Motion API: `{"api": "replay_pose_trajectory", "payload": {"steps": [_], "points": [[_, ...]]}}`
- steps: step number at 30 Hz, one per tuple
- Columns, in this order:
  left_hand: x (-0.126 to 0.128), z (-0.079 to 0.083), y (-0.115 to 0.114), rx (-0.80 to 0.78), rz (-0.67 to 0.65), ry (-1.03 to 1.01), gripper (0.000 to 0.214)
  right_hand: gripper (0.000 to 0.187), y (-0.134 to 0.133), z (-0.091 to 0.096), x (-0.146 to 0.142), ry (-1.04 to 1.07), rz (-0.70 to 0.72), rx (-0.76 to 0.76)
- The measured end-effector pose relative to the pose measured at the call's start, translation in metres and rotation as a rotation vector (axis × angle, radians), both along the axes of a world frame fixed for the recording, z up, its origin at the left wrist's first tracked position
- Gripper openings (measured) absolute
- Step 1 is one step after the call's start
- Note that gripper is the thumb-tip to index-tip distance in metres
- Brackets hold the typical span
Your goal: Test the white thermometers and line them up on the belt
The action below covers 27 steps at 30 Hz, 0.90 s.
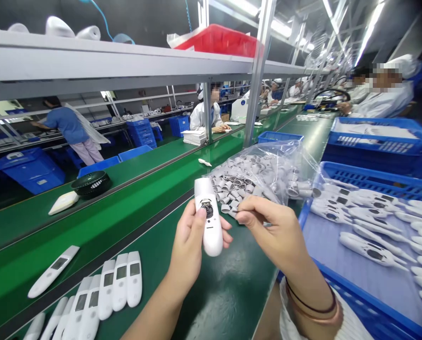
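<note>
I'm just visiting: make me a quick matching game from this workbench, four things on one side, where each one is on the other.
Things:
1. white device
2. grey caps
3. red bin
4. black fan

Places:
A. on the top shelf
B. in the left hand
C. on the far belt
D. in a clear bag by the right hand

Pairs: 1-B, 2-D, 3-A, 4-C

bag of caps [257, 177] on the table behind the hands, tray [370, 302] right, finished units [108, 288] left

Long green conveyor benches [101, 222] under grey metal shelving [90, 61] on upright posts [258, 71], lit by ceiling strip lights [368, 28] (blue crates [30, 170] stacked behind).
</note>
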<state>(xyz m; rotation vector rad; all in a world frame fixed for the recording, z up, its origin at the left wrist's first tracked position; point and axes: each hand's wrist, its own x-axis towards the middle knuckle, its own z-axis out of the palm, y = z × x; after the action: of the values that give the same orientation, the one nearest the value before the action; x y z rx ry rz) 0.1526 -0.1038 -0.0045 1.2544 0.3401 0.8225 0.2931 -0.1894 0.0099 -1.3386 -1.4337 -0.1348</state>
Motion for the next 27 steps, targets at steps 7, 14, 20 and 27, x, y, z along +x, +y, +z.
{"api": "replay_pose_trajectory", "payload": {"steps": [7,14,20,27], "points": [[-0.009,0.003,-0.013,0.23,0.039,0.077,0.026,0.039,0.0,0.003,-0.013,-0.345,-0.136,-0.015],[-0.015,0.006,-0.003,0.18,-0.101,0.153,0.026,0.033,0.004,-0.004,-0.013,-0.213,0.024,-0.103],[-0.014,0.01,0.009,-0.067,-0.355,0.108,0.016,0.009,0.01,-0.004,-0.005,-0.391,0.083,0.122],[-0.016,0.013,0.003,-0.098,-0.422,0.148,0.056,0.009,0.008,-0.005,-0.003,-0.203,0.116,0.288]]}}
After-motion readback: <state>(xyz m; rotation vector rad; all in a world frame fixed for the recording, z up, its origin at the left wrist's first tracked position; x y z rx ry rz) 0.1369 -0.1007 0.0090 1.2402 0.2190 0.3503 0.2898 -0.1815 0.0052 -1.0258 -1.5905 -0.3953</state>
